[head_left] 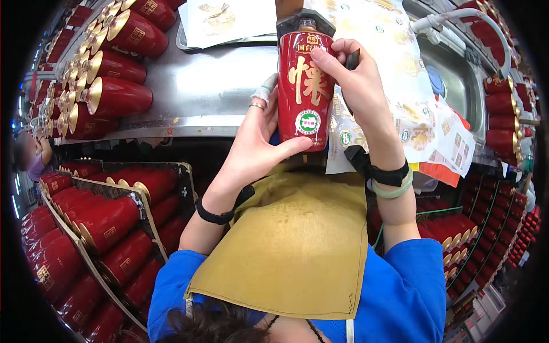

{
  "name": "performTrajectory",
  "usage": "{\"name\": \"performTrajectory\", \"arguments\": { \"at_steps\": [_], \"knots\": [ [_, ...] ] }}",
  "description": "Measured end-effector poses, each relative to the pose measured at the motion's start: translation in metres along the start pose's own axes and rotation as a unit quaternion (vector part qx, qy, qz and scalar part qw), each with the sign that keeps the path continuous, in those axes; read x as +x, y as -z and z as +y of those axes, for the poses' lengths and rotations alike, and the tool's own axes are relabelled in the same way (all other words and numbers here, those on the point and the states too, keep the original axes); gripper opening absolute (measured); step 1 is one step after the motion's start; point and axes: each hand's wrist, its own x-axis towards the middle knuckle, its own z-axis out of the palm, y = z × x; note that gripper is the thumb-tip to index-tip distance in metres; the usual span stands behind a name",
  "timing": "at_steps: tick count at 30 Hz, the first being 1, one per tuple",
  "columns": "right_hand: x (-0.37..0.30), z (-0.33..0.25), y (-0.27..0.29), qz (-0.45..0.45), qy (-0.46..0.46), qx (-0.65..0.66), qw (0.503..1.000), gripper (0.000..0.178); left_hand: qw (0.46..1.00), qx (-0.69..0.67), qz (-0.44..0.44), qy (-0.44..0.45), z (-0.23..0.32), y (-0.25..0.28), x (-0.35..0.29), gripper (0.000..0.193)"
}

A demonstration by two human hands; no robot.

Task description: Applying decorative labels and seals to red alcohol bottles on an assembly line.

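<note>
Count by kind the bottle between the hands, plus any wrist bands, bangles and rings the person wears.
Bottle: 1
Black bands: 2, one on each wrist
Green bangle: 1
Ring: 1
Total: 5

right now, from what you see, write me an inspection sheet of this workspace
Surface: metal counter, bare and shiny left of the bottle.
Job's things: red bottle, gold character, round green-and-white label.
Clutter: printed sheets, overlapping, to the right.
Hands: left hand spread, thumb across the bottle's lower front; right hand thumb on its upper front, dark piece by the fingers.
Cables: nothing seen.
Surroundings: stacked red bottles left; another person far left.
</note>
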Motion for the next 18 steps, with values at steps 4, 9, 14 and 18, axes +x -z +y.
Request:
{"name": "performTrajectory", "arguments": {
  "at_steps": [4,9,14,18],
  "knots": [
    [-0.004,-0.003,-0.002,-0.003,-0.007,0.006,1.0,0.041,1.0,0.0,0.007,0.001,-0.001,-0.001,-0.002,0.116],
    [-0.009,0.001,-0.002,0.006,0.0,-0.007,1.0,0.034,1.0,0.006,0.008,-0.004,-0.005,0.0,-0.004,0.115],
    [-0.011,-0.005,-0.002,-0.002,-0.017,0.001,1.0,0.032,1.0,0.009,0.003,0.016,0.001,0.0,-0.004,0.115],
    [-0.013,-0.008,-0.008,-0.015,-0.021,0.014,1.0,0.032,1.0,0.003,0.01,0.011,0.001,0.002,-0.008,0.114]
  ]
}}
